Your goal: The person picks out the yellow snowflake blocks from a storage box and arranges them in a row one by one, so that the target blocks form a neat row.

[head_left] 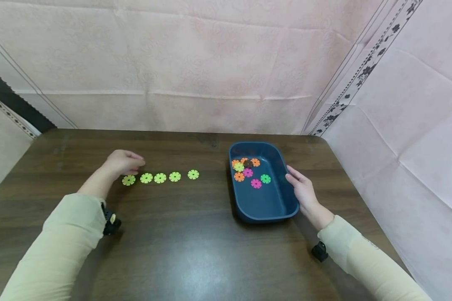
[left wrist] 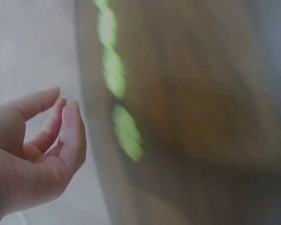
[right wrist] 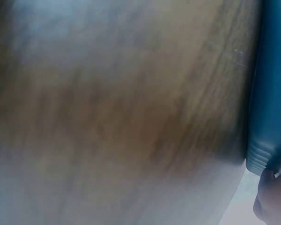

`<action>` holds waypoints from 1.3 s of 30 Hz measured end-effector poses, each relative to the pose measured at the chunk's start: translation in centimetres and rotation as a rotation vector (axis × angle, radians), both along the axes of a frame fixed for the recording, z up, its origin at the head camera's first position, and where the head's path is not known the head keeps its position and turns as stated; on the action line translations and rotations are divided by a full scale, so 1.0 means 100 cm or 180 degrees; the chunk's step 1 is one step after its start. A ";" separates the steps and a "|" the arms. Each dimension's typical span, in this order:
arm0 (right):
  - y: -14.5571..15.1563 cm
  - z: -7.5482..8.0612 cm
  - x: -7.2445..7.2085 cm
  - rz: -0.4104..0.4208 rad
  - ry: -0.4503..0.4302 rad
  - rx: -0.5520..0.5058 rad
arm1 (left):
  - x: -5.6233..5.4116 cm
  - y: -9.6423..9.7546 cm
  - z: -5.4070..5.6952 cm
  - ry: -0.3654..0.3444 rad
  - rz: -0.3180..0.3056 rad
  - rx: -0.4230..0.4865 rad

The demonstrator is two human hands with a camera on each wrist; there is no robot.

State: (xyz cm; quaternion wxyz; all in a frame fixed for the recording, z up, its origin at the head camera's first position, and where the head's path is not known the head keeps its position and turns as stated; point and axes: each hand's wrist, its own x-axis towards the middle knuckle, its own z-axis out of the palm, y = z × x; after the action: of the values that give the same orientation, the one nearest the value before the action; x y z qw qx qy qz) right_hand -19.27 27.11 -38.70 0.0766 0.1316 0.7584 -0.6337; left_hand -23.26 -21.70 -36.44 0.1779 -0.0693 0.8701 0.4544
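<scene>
On the table, several yellow-green flower-shaped discs [head_left: 160,178] lie in a row. My left hand [head_left: 123,162] is just above and behind the left-end disc [head_left: 129,180], its fingers loosely bent. In the left wrist view, nothing shows between thumb and fingertips of that hand [left wrist: 42,150], and the blurred discs [left wrist: 128,133] run alongside. My right hand [head_left: 304,193] grips the right rim of a blue tray [head_left: 265,219], thumb on top. Inside it, orange, pink, green, yellow and dark discs gather mostly toward the far left, among them a green disc [head_left: 265,179].
The brown wooden table [head_left: 173,251] ends at a pale cloth backdrop [head_left: 211,75] behind. Another pale cloth [head_left: 410,138] with a dark floral border hangs along the right side. A strip of table separates the row of discs from the tray.
</scene>
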 end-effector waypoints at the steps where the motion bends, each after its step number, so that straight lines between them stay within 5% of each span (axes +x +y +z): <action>1: 0.000 0.000 0.000 -0.0003 -0.0002 -0.0002 | -0.003 0.012 0.006 0.0033 -0.0026 0.0079; 11: 0.001 -0.002 0.001 0.0001 -0.0025 -0.0039 | -0.022 0.146 0.047 0.0310 -0.0302 0.0758; 19: 0.002 -0.004 0.002 -0.0016 0.0001 -0.0057 | -0.024 0.227 0.044 0.0140 -0.0233 0.1297; 28: 0.000 -0.003 0.001 -0.0019 0.0028 -0.0068 | -0.021 0.269 0.030 0.0193 -0.0315 0.1177; 39: 0.000 -0.004 0.002 -0.0057 0.0044 -0.0067 | -0.026 0.290 0.013 0.0325 -0.0325 0.0477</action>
State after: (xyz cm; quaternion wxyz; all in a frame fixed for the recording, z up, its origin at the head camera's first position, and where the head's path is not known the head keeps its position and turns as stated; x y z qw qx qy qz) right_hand -19.06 27.15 -39.10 0.0671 0.1332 0.7511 -0.6432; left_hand -25.87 7.28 -35.15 0.1610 0.0119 0.8440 0.5115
